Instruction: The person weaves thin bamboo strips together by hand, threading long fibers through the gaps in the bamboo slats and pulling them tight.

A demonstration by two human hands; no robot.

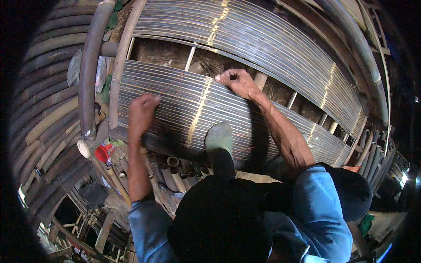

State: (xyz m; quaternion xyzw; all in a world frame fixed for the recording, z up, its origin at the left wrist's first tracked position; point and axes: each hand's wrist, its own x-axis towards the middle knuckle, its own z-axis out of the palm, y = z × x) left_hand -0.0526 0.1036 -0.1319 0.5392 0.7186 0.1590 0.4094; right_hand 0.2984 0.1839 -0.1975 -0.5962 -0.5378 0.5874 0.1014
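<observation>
Bamboo slat panel (206, 105) under two bare hands, seen from above the worker's head. The panel, a mat of thin parallel split-bamboo strips, lies across bamboo frame rails, with a second, larger slat panel (272, 39) just beyond it and a thick dark bamboo pole (90, 74) standing off its left end. The left hand (141, 115) is a closed grip resting on the panel's left part, seemingly pinching a thin reddish cord (173, 83) that runs up across the slats; what else the fist encloses cannot be told. The right hand (237, 82) lies at the panel's far edge, fingers curled over the outermost slat, thumb pressing down. A foot in a grey-green shoe (219, 138) bears on the panel's near edge. Judged by its build, the panel is light and springy along its length, each slat stiff yet prone to splitting, with edges liable to cut; it is best held across several slats at a crosswise binding row. Short cut bamboo tubes (173, 168) lie below the near edge.
</observation>
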